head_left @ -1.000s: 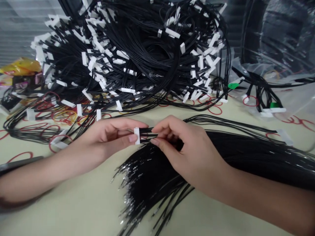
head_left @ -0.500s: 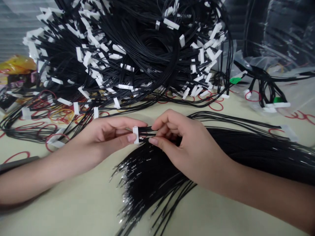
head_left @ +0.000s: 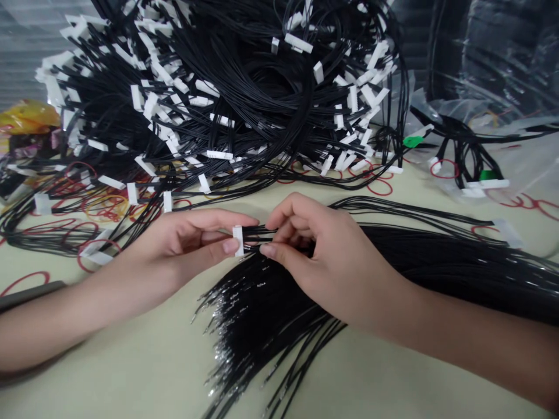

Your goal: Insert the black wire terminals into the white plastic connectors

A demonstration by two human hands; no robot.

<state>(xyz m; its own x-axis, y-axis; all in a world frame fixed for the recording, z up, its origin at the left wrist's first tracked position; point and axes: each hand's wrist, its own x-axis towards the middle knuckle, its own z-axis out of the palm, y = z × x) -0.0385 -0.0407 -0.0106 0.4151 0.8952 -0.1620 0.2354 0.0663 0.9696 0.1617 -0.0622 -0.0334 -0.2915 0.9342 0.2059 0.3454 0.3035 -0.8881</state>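
My left hand point(head_left: 187, 247) pinches a small white connector point(head_left: 238, 240) between thumb and fingers. Black wires point(head_left: 258, 234) run from the connector to the right, and my right hand point(head_left: 323, 256) pinches them close to the connector, fingertips almost meeting the left hand's. Under both hands lies a thick bundle of loose black wires point(head_left: 437, 267) with bare metal tips point(head_left: 227, 308) fanned out toward me on the pale table point(head_left: 131, 372).
A big heap of finished black harnesses with white connectors point(head_left: 227, 93) fills the back. Red and yellow rubber bands point(head_left: 100, 203) lie at the left and behind. Clear plastic bags with more cables point(head_left: 480, 128) sit at the right. A yellow bag point(head_left: 26, 116) is far left.
Both hands keep their pinch on the connector and wires. They have shifted slightly left and up in view as the head camera moved.
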